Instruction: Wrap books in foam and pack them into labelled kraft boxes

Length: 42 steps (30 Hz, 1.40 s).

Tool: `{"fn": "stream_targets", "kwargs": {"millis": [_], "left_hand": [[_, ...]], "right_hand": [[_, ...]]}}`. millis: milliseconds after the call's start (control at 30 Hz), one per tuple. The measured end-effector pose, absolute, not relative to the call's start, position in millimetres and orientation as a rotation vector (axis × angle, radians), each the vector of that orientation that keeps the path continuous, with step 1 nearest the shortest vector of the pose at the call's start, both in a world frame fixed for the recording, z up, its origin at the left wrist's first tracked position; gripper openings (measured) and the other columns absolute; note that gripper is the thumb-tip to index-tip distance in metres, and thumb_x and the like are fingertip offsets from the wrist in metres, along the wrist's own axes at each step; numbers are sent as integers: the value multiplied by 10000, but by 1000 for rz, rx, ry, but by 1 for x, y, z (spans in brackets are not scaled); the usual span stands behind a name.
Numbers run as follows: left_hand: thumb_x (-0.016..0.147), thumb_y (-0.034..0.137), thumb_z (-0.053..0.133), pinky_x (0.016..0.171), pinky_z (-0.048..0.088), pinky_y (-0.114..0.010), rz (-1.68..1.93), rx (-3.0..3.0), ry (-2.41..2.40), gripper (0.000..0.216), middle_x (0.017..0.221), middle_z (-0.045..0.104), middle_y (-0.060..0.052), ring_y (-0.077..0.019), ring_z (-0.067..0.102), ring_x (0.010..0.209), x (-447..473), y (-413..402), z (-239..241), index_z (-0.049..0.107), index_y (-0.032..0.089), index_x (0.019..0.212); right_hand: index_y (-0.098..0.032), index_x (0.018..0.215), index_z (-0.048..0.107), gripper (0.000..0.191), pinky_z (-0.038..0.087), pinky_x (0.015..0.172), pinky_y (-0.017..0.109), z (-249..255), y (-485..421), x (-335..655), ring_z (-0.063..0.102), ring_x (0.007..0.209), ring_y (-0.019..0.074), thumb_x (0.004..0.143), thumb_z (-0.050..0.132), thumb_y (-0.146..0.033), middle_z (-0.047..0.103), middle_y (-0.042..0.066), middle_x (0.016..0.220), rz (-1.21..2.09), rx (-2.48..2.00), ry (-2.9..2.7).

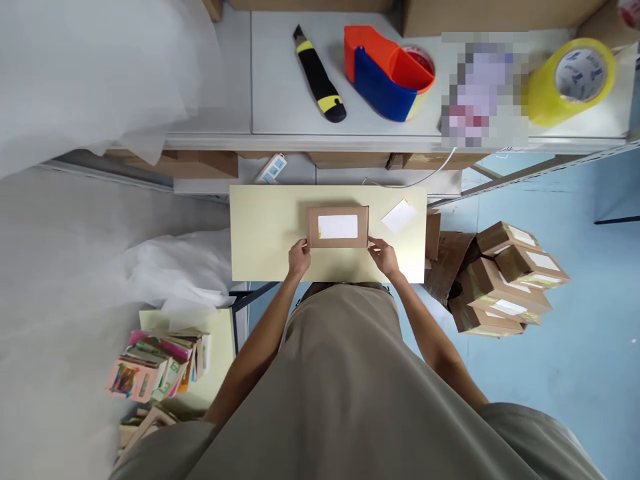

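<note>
A small brown cardboard box (338,243) with a white label (338,227) on its top face lies on the pale yellow table (265,233). At its near left corner, my left hand (299,258) has its fingers curled against the cardboard. My right hand (384,258) grips the near right corner, thumb and fingers close together at the side. The box is held between both hands. To the right of it lies a loose white label sheet (399,215).
On the shelf above are a box cutter (319,77), an orange and blue tape dispenser (387,73) and a yellow tape roll (570,83). Labelled cartons (505,287) are stacked at right. Books (160,363) and white wrapping (180,267) sit at left.
</note>
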<state>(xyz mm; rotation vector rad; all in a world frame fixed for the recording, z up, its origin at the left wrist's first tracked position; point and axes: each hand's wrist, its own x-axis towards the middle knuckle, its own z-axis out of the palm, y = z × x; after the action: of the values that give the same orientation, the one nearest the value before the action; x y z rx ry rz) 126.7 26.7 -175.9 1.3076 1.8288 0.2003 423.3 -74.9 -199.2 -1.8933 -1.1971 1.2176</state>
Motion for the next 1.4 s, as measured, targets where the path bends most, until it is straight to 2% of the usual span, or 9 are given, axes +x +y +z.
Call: {"fn": "stream_targets", "kwargs": {"millis": [133,300,467,600,800,933,1133,1300,1400], "left_hand": [[828,11,510,1223,526,-428,395,1372,1951,567,1394,770,-139,-273,717,1340,134,40,-171,728,149,1333],[976,62,510,1257,490,-413,689,1612,1881,459,1452,723,-133,-252,655,1405,197,58,-153,675,159,1393],[1006,90,543,1241,507,-421,626,1825,1513,415,1394,745,-108,-256,669,1363,306,58,-142,700,203,1373],[994,94,554,1247,508,-466,503,1852,1393,420,1378,751,-102,-276,668,1361,370,46,-141,716,242,1352],[985,94,552,1248,509,-448,377,1870,1286,424,1395,737,-107,-266,673,1352,386,22,-142,706,237,1353],[994,129,574,1207,545,-449,339,1774,1303,421,1428,713,-125,-268,675,1361,372,12,-152,678,236,1387],[928,230,761,1013,652,-460,218,1421,1477,605,1519,665,-209,-323,746,1243,353,13,-149,591,190,1507],[949,316,752,995,653,-397,249,1301,1169,215,1158,839,-114,-243,803,1056,333,9,-91,796,204,1127],[956,343,746,938,660,-373,245,1242,1102,174,1039,857,-83,-227,814,974,326,3,-50,829,222,1049]], "right_hand": [[-192,1387,746,398,658,1022,496,-207,-65,463,766,1177,324,1034,626,-332,763,176,1393,1101,-2083,-1246],[-113,1491,629,569,542,1148,517,-216,-28,531,585,1406,387,1034,673,-449,627,256,1510,829,-2447,-1274],[-85,1507,532,830,494,1159,527,-230,6,563,500,1443,427,932,828,-606,517,307,1561,799,-2626,-1281],[-83,1421,547,791,463,1177,553,-242,17,565,479,1447,444,943,802,-660,540,323,1510,822,-2649,-1300],[-146,1226,611,501,469,1174,557,-250,18,566,552,1383,415,950,811,-514,625,274,1413,876,-2562,-1213],[-178,1198,597,328,579,1052,505,-248,7,559,715,1134,334,959,733,-355,750,179,1190,1061,-2371,-979],[-195,1098,656,519,687,842,413,-212,-33,545,768,896,239,832,813,-612,793,77,1013,1269,-1796,-511],[-206,1062,718,545,691,811,387,-143,-58,543,749,873,212,755,922,-608,790,37,958,1166,-1625,-444],[-221,1077,736,513,679,782,366,-105,-61,542,723,830,191,790,927,-601,768,4,891,1099,-1594,-495]]}}
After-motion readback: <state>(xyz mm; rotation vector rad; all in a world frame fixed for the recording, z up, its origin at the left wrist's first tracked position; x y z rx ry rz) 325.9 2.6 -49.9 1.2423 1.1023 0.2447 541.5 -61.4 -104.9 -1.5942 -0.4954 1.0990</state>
